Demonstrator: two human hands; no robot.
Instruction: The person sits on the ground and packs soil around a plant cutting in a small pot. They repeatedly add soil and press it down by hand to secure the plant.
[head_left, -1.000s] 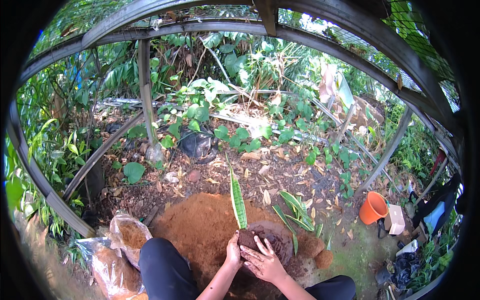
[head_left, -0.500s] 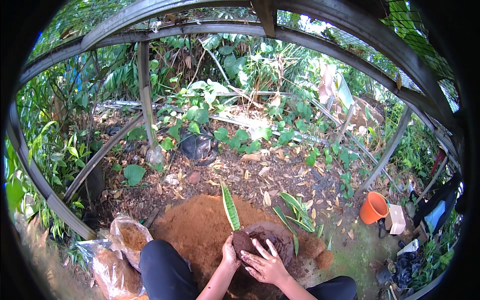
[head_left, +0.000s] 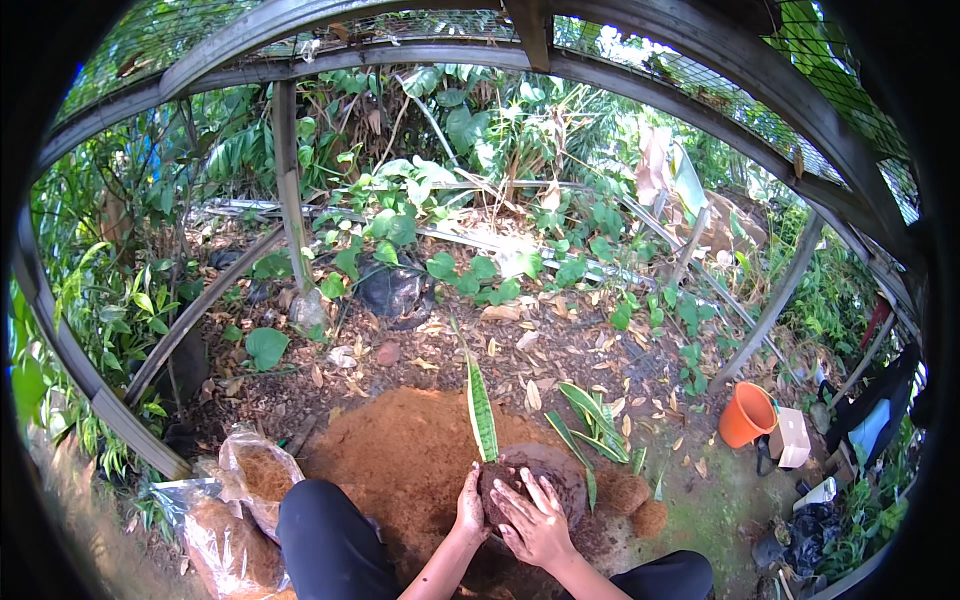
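Observation:
A ball of dark, wet soil (head_left: 492, 476) sits between my two muddy hands. Out of its top rises a single snake plant leaf (head_left: 481, 410), green with pale yellow edges. My left hand (head_left: 470, 506) cups the ball from the left side. Across its right side and front lies my right hand (head_left: 534, 520), fingers pressed on the soil and hiding part of it. Just behind and right of the hands is a patch of dark mud (head_left: 565, 478), whose container, if any, is partly hidden. More snake plant leaves (head_left: 597, 424) lie beyond it.
Reddish-brown coir or soil (head_left: 375, 440) is heaped in front of me. Two brown fibre balls (head_left: 628, 493) rest at the right. Clear plastic bags (head_left: 225, 540) of brown fibre stand by my left knee. An orange bucket (head_left: 745, 416) and a cardboard box (head_left: 790, 438) are farther right.
Both hands and the soil ball have shifted slightly right. The leaf now stands more upright and farther right. My right hand's fingers lie closer together over the ball.

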